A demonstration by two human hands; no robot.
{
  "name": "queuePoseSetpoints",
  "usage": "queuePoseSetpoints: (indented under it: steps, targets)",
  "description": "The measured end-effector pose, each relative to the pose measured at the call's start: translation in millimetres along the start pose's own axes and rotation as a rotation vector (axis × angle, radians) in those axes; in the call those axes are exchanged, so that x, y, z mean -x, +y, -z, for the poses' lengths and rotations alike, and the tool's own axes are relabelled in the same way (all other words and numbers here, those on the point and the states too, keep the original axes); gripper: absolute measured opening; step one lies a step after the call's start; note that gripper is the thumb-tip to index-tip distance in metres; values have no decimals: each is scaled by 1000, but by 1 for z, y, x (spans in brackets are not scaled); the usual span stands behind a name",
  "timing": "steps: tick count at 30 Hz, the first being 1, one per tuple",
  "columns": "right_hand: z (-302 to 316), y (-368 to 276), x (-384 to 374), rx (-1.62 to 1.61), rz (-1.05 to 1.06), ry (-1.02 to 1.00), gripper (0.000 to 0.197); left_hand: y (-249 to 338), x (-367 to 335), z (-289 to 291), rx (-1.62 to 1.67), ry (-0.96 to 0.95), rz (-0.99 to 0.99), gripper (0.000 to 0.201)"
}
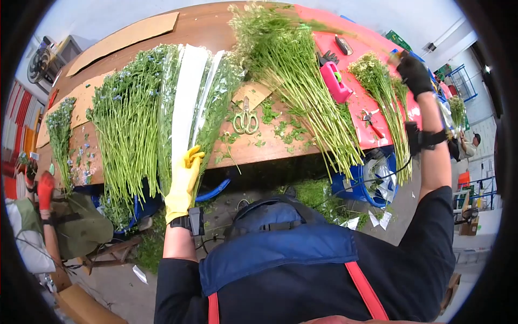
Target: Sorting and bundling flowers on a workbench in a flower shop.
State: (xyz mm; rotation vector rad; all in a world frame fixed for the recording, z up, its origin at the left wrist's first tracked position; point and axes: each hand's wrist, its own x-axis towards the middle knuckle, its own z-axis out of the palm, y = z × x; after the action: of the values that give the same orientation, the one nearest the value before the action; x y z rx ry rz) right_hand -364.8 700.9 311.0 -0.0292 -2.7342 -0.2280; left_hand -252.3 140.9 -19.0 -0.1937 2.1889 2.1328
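My left hand (pixel 185 181), in a yellow glove, has its fingers curled at the lower end of a bunch of leafy stems in a clear sleeve (pixel 224 97) with white strips (pixel 190 89). Raised at the far right, my right hand (pixel 414 75) wears a black glove and is closed on a flower stem, which is smeared by motion and trails left over the table. Below that stem lies a large pile of long green stems with small pale flowers (pixel 302 81). Between the bunches rest scissors (pixel 246 120) with pale green handles.
Blue-flowered stems (pixel 129 119) lie on the wooden table (pixel 259 154). On the pink-red sheet (pixel 359 110) are a smaller flower bunch (pixel 380 86), red-handled pruners (pixel 372 121) and a pink container (pixel 335 82). A blue bin (pixel 372 186) stands below. At left, a co-worker's red-gloved hand (pixel 46 189) shows.
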Motion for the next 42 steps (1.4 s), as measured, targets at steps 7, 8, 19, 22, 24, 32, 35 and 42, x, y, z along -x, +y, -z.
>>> queuePoseSetpoints:
  steps: [7, 8, 19, 22, 24, 32, 35, 42]
  targets:
    - [89, -34, -58, -306, 3, -99, 28, -10, 2, 6, 69, 45, -15, 33]
    - [97, -30, -63, -414, -19, -81, 30, -15, 2, 7, 72, 57, -10, 32]
    - [169, -51, -12, -163, 60, 115, 24, 81, 5, -37, 156, -188, 172, 35]
    - [134, -61, 15, -482, -36, 36, 21, 116, -1, -69, 317, -395, 50, 37]
    - [92, -70, 47, -592, -31, 55, 21, 144, -8, -90, 450, -485, -26, 43]
    - [-84, -157, 171, -1442, -429, -280, 20, 172, -29, -121, 937, -478, 66, 46]
    - [-108, -162, 171, -1337, -406, -288, 21, 140, -28, -112, 889, -399, 135, 43]
    - [-130, -187, 176, -1128, 11, -694, 43, 97, -18, -112, 890, -324, 229, 42]
